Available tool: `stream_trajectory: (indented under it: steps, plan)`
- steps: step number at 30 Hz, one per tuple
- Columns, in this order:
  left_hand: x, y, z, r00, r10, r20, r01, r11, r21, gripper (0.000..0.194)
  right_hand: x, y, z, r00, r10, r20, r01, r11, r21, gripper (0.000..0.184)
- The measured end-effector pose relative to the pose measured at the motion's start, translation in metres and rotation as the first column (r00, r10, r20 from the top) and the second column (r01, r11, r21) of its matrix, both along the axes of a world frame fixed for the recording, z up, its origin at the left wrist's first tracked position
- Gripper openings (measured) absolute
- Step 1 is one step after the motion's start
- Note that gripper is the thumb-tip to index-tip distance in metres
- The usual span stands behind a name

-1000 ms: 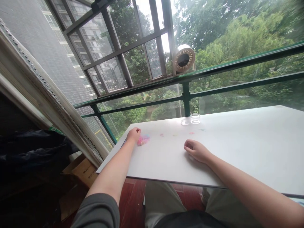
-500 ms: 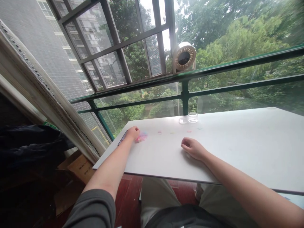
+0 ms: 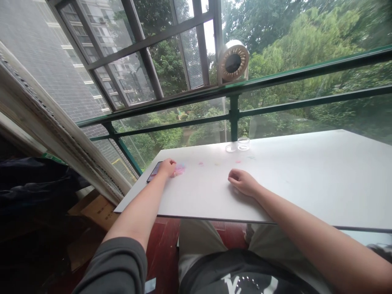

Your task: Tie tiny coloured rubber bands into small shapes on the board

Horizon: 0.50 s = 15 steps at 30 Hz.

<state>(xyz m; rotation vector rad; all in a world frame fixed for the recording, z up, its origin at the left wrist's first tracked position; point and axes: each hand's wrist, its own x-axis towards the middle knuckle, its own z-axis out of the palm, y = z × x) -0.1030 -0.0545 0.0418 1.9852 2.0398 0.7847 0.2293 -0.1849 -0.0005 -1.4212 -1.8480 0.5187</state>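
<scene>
My left hand (image 3: pixel 168 167) is at the left end of the white table (image 3: pixel 196 196), its fingers drawn together at the edge of a loose heap of small pink, blue and pale pieces (image 3: pixel 180 169). Whatever lies between those fingertips is hidden. Partly behind that hand is a phone (image 3: pixel 153 172). My right hand (image 3: pixel 241 181) rests on the tabletop with its fingers curled in, and the inside of the palm is hidden. Beyond it run small separate groups: a pink one (image 3: pixel 201 164), a yellowish one (image 3: pixel 217 164), a reddish one (image 3: pixel 238 161) and a green one (image 3: pixel 251 158).
Two clear round dishes (image 3: pixel 243 144) stand at the table's far edge, by the green railing (image 3: pixel 234 116). A round fan-like device (image 3: pixel 234 62) sits on the rail. A curtain (image 3: pixel 64 122) and cardboard box (image 3: pixel 99 210) are on the left.
The view has tilted and shifted slightly, so more of the phone shows beside my left hand. Both hands keep nearly the same places on the table.
</scene>
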Motion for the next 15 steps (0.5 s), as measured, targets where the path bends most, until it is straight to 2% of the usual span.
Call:
stream_trajectory:
  steps: [6,15]
  plan:
    - [0.004,-0.002,0.002,0.999,0.025,0.028,-0.024,1.0,-0.007,0.005,0.001,0.001,-0.001,1.0,0.006,0.001,-0.006,1.0,0.005,0.009]
    - [0.008,-0.008,0.015,0.998,0.042,0.055,-0.041,0.999,-0.026,0.01,0.001,0.002,-0.002,1.0,0.0,-0.006,0.0,1.0,0.009,0.01]
